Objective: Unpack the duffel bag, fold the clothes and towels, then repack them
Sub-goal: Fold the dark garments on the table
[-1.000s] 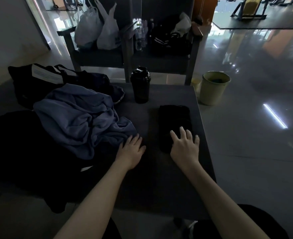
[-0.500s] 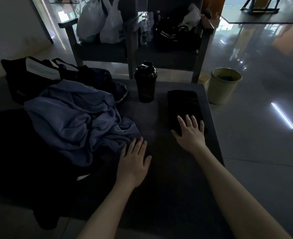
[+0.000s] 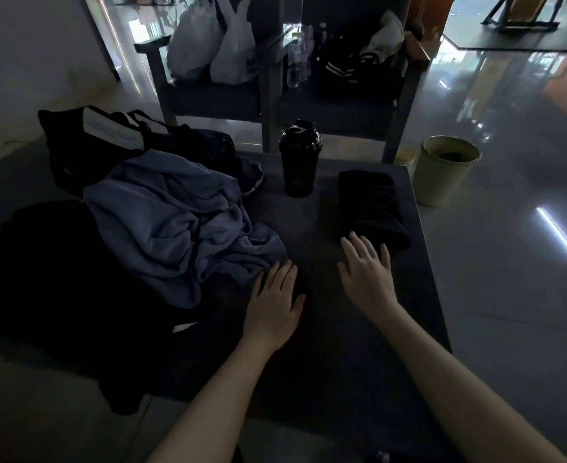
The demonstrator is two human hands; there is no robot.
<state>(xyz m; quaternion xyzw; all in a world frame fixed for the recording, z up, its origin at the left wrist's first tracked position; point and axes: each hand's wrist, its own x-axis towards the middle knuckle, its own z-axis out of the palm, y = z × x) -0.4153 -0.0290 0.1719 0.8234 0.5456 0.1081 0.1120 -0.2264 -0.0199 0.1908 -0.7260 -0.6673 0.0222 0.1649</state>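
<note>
A crumpled blue garment (image 3: 181, 225) lies in a heap on the dark table (image 3: 308, 362), over a spread black garment (image 3: 58, 279). Behind them sits the black duffel bag (image 3: 85, 142) with a white label. A folded black cloth (image 3: 372, 205) rests near the table's right edge. My left hand (image 3: 273, 309) lies flat and open on the table, its fingertips at the blue garment's hem. My right hand (image 3: 367, 272) is open, palm down, fingertips just touching the near end of the folded black cloth.
A black shaker bottle (image 3: 299, 158) stands upright at the back middle of the table. Two chairs (image 3: 275, 95) behind hold plastic bags and dark clothing. A pale green bin (image 3: 442, 172) stands on the glossy floor to the right.
My right hand slid back off the folded black cloth toward me. My left hand drew back slightly from the blue garment. The folded cloth now lies further toward the back.
</note>
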